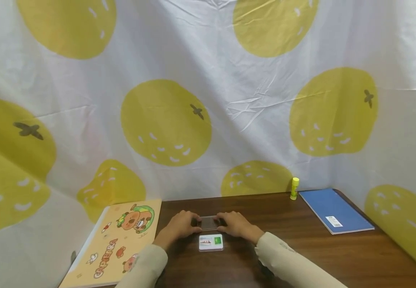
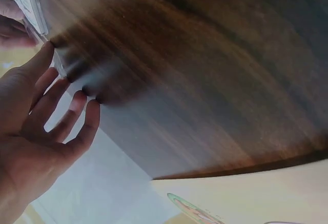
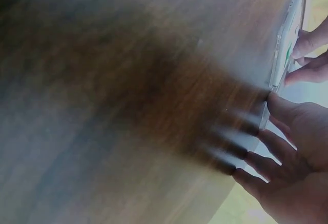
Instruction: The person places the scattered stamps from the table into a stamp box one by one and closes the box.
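Observation:
A clear, flat plastic lid (image 1: 209, 223) lies on the dark wooden table between the two hands. My left hand (image 1: 182, 225) pinches its left end between thumb and fingers. At the opposite end my right hand (image 1: 236, 225) grips the lid the same way. Just nearer to me sits a small clear case (image 1: 211, 242) with a white printed card showing, marked in red and green. Both wrist views show fingertips at table level, and the case (image 3: 285, 44) stands close beyond the right thumb.
To the left lies a large orange capybara-print pad (image 1: 121, 240). A blue notebook (image 1: 334, 210) with a white label rests at the back right, with an upright yellow glue stick (image 1: 294, 188) beside it. A fruit-print curtain (image 1: 208, 120) hangs behind the wooden table (image 1: 276, 216).

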Demonstrator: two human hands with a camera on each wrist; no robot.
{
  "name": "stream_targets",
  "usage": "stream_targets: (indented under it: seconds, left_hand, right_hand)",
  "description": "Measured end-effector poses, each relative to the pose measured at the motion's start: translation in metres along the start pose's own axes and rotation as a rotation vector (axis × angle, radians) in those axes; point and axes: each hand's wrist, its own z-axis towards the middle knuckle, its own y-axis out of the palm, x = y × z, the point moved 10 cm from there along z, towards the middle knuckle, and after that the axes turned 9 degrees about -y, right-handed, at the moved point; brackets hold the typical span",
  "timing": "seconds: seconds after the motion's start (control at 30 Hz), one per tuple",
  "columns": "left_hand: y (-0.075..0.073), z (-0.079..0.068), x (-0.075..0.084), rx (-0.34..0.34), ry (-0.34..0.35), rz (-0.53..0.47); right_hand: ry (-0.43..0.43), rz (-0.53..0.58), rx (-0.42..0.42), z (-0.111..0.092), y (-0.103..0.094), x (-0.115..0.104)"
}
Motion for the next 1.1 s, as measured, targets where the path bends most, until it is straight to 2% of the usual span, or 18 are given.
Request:
stream_targets:
  seconds: [0.4, 0.73, 1.1]
  left_hand:
    - [-0.0050, -0.0033, 0.0059, -0.003, 0.032, 0.003]
    - [-0.0056, -0.0070, 0.0100, 0.000, 0.041, 0.015]
    - [-0.0051, -0.0081, 0.0073, 0.009, 0.049, 0.013]
  right_hand:
    - [-0.021, -0.056, 0.017, -0.0025, 0.0031, 0.0011]
    - [-0.046, -0.086, 0.029, -0.0062, 0.0007, -0.0063]
    - [-0.047, -0.110, 0.033, -0.0058, 0.0033, -0.0066]
